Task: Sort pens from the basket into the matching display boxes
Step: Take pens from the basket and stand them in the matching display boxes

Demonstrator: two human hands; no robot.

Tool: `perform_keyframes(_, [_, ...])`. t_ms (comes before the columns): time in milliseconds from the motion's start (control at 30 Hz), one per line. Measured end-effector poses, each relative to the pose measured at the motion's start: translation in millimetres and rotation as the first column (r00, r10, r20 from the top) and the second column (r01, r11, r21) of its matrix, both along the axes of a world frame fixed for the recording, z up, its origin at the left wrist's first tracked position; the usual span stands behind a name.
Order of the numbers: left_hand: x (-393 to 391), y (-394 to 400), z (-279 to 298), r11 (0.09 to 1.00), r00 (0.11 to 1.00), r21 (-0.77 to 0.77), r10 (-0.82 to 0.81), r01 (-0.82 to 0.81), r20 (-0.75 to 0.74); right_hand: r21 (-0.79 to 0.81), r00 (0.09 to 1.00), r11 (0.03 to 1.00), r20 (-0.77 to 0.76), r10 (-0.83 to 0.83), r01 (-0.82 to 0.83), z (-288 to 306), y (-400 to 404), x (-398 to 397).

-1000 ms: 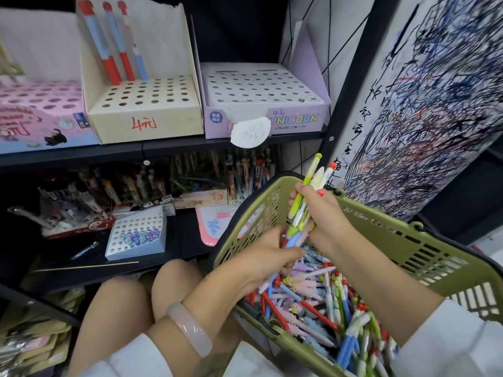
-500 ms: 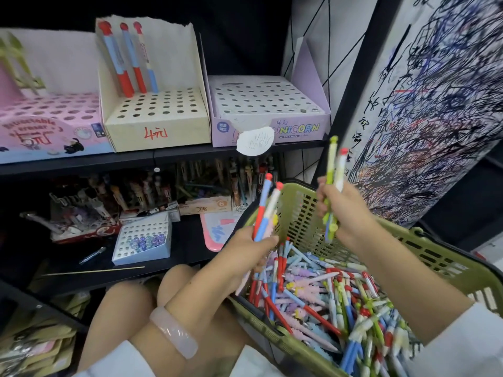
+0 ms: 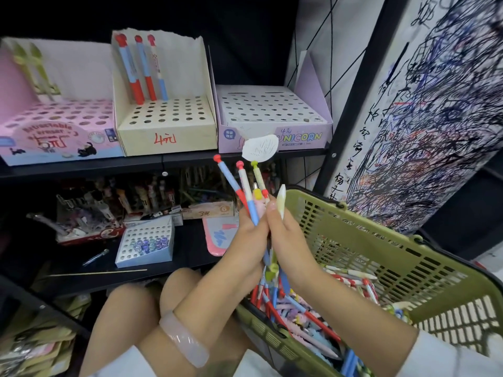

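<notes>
**Hands Meet Over the Basket, Pens Bunched Together**

Big picture first: the green basket (image 3: 353, 227) sits at the right, loaded with a jumble of pens (image 3: 299, 317), and above the shelf edge stand three display boxes — the pink box (image 3: 54, 126), the cream box (image 3: 166, 126) with three red-and-blue pens already standing at its back, and the lilac UNICORN box (image 3: 272, 115), its holes empty as far as one can see.

And here's the change: half a second ago the hands were apart, each with its own pens; now they have come together above the basket's near corner, all in one fan. That looks like consolidating a batch before it goes up to a box.

The left hand (image 3: 250, 235) grips the bundle (image 3: 246, 191), fingers curled round the lower barrels. The right hand (image 3: 288, 235) presses in beside it, fingers closed round the stems, a pale pen (image 3: 281, 200) rising from it.

Up close: red-capped, blue-and-red barrels, one green-capped. The red ones match the cream box; that's my call for their home.
</notes>
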State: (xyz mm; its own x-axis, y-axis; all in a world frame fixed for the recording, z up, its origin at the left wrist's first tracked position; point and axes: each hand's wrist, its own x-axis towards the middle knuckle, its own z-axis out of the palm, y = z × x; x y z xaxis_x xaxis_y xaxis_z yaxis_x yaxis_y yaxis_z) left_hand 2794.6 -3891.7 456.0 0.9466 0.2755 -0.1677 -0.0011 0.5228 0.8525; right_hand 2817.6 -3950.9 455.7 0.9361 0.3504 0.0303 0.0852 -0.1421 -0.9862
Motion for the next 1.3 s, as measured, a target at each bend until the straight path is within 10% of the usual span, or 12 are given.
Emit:
perform_keyframes(333, [-9.1, 16.1, 11.4, 0.994, 0.998, 0.086, 0.064, -0.066, 0.030, -0.356, 0.902, 0.917, 0.432, -0.006, 0.177, 4.7, 8.8, 1.3])
perform_keyframes(633, [-18.6, 41.2, 19.0, 0.995, 0.991, 0.023, 0.100, -0.098, -0.093, -0.119, 0.994, 0.987, -0.053, 0.100, -0.106, 17.2, 25.5, 6.2])
perform_keyframes(1300, [-44.3, 146.6, 40.0, 0.942, 0.985, 0.294, 0.170, -0.164, 0.007, 0.055, 0.900, 0.945, -0.292, 0.323, -0.322, 59.7, 130.9, 1.9])
